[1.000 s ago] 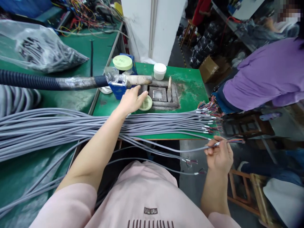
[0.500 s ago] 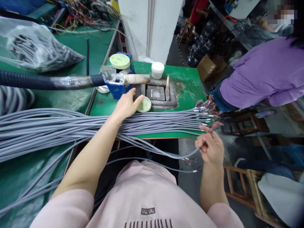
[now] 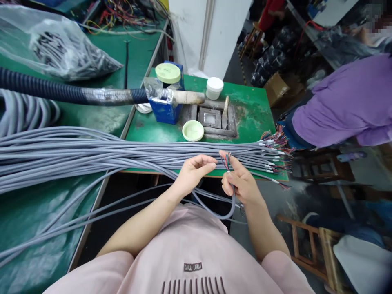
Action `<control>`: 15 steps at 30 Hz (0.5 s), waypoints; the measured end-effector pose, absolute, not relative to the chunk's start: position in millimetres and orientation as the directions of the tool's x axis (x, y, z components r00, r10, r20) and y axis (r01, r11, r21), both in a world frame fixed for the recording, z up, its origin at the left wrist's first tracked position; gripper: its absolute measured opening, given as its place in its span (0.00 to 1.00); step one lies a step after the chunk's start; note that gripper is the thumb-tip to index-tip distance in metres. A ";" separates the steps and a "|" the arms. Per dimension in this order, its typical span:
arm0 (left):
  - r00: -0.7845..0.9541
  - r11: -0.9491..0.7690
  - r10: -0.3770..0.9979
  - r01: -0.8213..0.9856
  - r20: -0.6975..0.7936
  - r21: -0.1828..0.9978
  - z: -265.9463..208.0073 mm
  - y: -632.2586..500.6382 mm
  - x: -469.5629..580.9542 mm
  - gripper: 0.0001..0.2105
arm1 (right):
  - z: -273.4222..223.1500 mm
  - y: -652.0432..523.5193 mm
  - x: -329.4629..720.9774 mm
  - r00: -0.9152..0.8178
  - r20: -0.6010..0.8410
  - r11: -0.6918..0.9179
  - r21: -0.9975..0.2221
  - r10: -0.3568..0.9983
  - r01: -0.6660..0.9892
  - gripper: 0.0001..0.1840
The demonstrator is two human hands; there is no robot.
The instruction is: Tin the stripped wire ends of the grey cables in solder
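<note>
My right hand pinches a grey cable just below its stripped end, where a fan of thin coloured wires points upward. The rest of that cable bends down and loops to the left. Beside it my left hand has its thumb and fingers curved and slightly apart, with nothing visible between them. Its fingertips are close to the coloured wires but not touching them. Behind both hands lies a thick bundle of grey cables, their stripped ends gathered at the right.
A square metal pot is set in the green table, with a pale green dish before it and a white tub behind. A dark corrugated hose reaches in from the left. A person in purple is at the right.
My left hand has come down from the dish toward the cable end. My right hand has moved left with the cable, turning its wires upward. The view has shifted slightly.
</note>
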State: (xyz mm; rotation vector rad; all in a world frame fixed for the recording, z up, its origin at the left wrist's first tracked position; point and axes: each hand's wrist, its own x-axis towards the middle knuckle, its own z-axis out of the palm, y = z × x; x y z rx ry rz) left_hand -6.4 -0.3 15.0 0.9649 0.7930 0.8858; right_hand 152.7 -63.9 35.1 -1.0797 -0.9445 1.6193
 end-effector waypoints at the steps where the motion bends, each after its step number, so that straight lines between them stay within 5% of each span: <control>1: 0.446 0.342 0.876 -0.303 -0.185 0.890 15.3 -0.4 -4.0 0.12 | 35.2 -63.8 152.1 -0.177 -0.222 -0.265 -0.923 0.959 -0.280 0.37; 8: 0.535 0.481 0.811 -0.380 -0.236 0.790 19.9 -0.1 8.8 0.12 | 32.2 -64.7 150.3 -0.193 -0.218 -0.268 -0.917 0.957 -0.295 0.37; 15: 0.418 0.245 0.899 -0.241 -0.128 0.939 25.1 -6.0 7.5 0.13 | 26.7 -64.9 152.7 -0.142 -0.219 -0.254 -0.912 0.965 -0.321 0.36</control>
